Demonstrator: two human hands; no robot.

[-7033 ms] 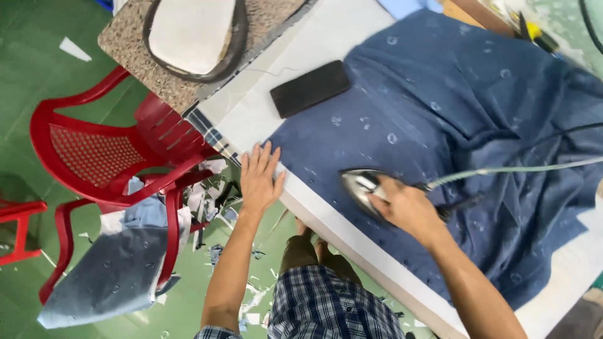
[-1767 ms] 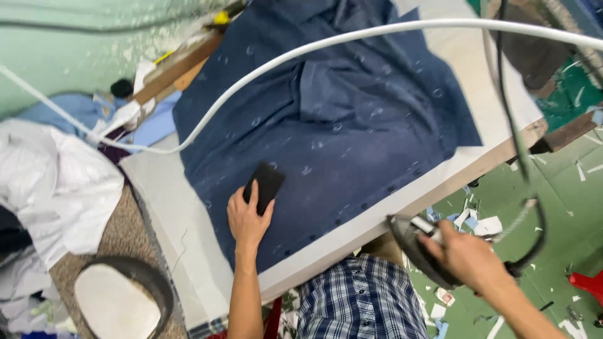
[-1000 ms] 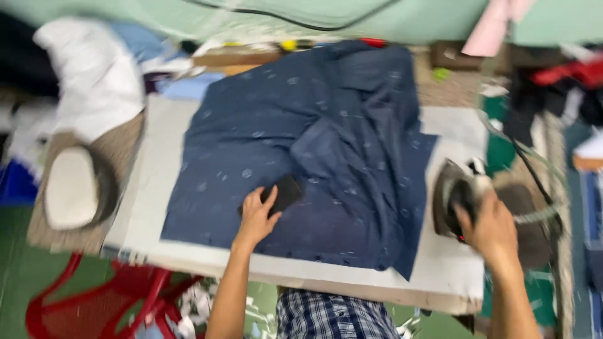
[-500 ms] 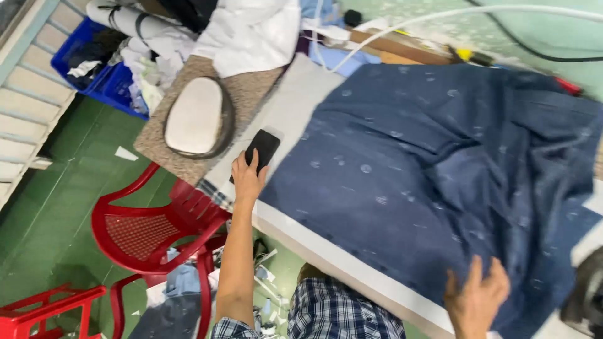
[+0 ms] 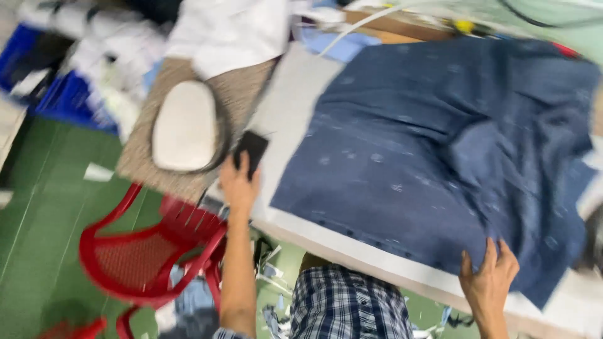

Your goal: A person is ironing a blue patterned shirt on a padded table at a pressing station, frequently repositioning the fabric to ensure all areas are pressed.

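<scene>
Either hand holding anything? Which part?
Left hand holds a black phone by its lower end, above the table's edge. Right hand presses the near edge of the blue cloth; a grip cannot be told.

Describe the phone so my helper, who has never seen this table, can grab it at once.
Start at the white table with the dark blue garment spread over it. Go to the bare strip left of the garment, next to the white oval pad. The phone is the small flat black rectangle under the left hand, the only black thing on that strip.
</scene>
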